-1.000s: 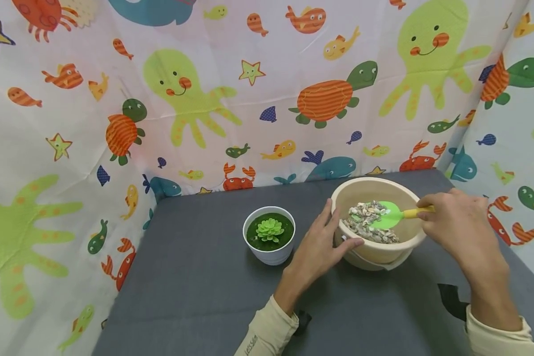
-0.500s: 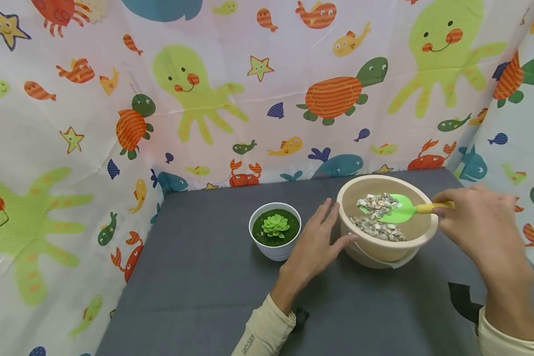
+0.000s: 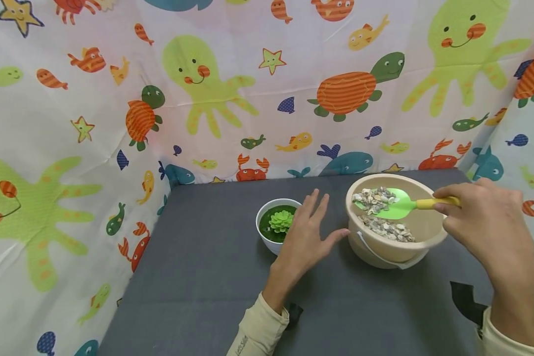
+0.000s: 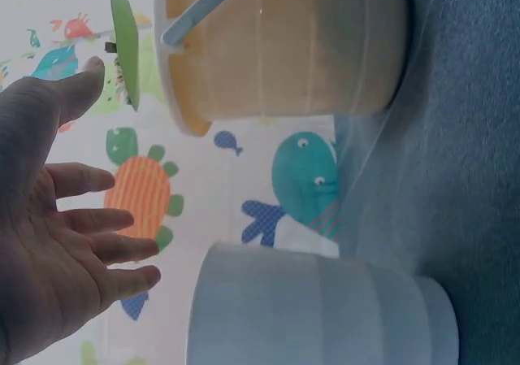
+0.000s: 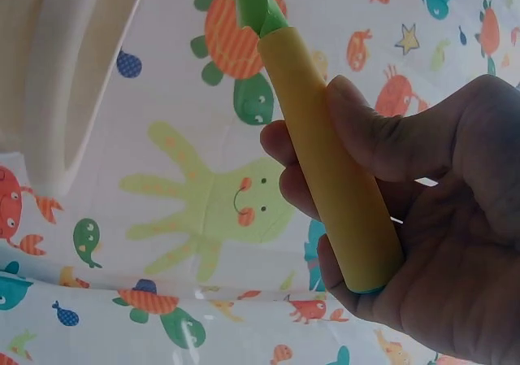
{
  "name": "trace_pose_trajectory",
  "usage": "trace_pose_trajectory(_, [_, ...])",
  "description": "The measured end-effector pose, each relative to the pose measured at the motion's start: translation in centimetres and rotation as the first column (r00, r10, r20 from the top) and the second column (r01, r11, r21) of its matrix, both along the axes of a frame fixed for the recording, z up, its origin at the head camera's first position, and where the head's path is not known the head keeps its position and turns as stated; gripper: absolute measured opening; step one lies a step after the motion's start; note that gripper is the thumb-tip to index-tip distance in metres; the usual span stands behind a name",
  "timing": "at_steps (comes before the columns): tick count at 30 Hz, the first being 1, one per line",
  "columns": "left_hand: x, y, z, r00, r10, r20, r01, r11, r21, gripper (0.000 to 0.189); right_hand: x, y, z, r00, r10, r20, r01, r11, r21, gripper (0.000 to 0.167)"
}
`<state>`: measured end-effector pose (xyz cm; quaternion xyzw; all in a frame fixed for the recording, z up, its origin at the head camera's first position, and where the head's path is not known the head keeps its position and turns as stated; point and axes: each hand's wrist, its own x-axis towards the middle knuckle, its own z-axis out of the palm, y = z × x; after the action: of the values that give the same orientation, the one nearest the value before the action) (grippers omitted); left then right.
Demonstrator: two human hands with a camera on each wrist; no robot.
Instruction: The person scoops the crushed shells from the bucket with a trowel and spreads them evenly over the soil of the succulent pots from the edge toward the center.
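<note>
My right hand [image 3: 491, 222] grips the yellow handle of a toy shovel [image 3: 398, 205], its fingers and thumb curled round it in the right wrist view. On the green blade lies a heap of small shells [image 3: 376, 199], raised over the cream bucket [image 3: 431, 240]. More shells [image 3: 389, 229] lie in the bottom of that bucket. My left hand [image 3: 300, 240] hovers with spread fingers between the bucket and a white pot [image 3: 267, 241], touching neither. Inside the pot sits a light green succulent [image 3: 281, 221] on a dark green surface, partly hidden behind the left hand.
A grey cloth [image 3: 204, 257] covers the table under the pot and bucket. Behind and beside it hangs a white curtain [image 3: 244, 29] printed with sea animals. The bucket's white handle [image 3: 378, 257] hangs down at its front.
My right hand has lifted the loaded shovel from the shells to above the bucket's rim level. The left hand has left the bucket's rim and moved left towards the pot.
</note>
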<state>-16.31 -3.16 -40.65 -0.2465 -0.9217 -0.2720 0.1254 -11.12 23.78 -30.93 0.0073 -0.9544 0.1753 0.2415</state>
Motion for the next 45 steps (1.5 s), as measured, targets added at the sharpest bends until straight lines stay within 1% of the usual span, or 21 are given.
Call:
trace_pose_trajectory(3, [0.1,-0.5,0.1,1.0,0.022,-0.005,-0.022,1.0,-0.009,0.087,-0.1,-0.4,0.2,1.0,0.014,-0.005,-0.014,1.0,-0.001,0.014])
trace_pose_trajectory(7, [0.2,-1.2,0.1,0.998,0.059,0.013,-0.059,0.998,-0.01,0.087,-0.1,-1.0,0.2,1.0,0.024,0.0,-0.024,1.0,-0.002,0.014])
trace_pose_trajectory(15, [0.0,-2.8,-0.3,0.995,0.094,0.035,-0.095,0.995,0.013,0.088,-0.4,-1.7,0.0,0.997,0.071,-0.021,-0.071,0.997,0.011,0.015])
trace_pose_trajectory(17, [0.0,-3.1,-0.4,0.994,0.097,0.049,-0.098,0.995,0.024,0.087,-0.5,-1.9,0.0,0.997,0.079,-0.021,-0.078,0.997,0.011,0.015])
trace_pose_trajectory(22, [0.0,-3.9,-0.5,0.993,0.093,0.072,-0.097,0.994,0.059,0.086,-0.8,-2.6,0.0,0.997,0.078,0.008,-0.078,0.997,-0.001,0.017])
trace_pose_trajectory(27, [-0.2,-4.7,-0.7,0.992,0.108,0.07,-0.114,0.991,0.074,0.087,-1.1,-3.4,-0.1,0.994,0.099,0.049,-0.098,0.995,-0.031,0.021])
trace_pose_trajectory(30, [-0.3,-5.1,-0.7,0.99,0.118,0.07,-0.124,0.989,0.077,0.087,-1.3,-3.9,-0.1,0.991,0.12,0.052,-0.119,0.992,-0.033,0.022])
trace_pose_trajectory(36, [-0.3,-6.0,-0.6,0.988,0.127,0.084,-0.135,0.985,0.106,0.086,-1.8,-4.8,-0.4,0.986,0.164,0.034,-0.164,0.986,-0.028,0.024])
trace_pose_trajectory(41, [-0.3,-6.5,-0.7,0.988,0.126,0.091,-0.136,0.984,0.116,0.086,-2.0,-5.2,-0.6,0.983,0.181,0.018,-0.18,0.983,-0.031,0.024])
trace_pose_trajectory(45, [-0.2,-6.8,-0.8,0.985,0.136,0.107,-0.148,0.982,0.118,0.086,-2.1,-5.5,-0.7,0.981,0.195,0.001,-0.195,0.98,-0.041,0.023])
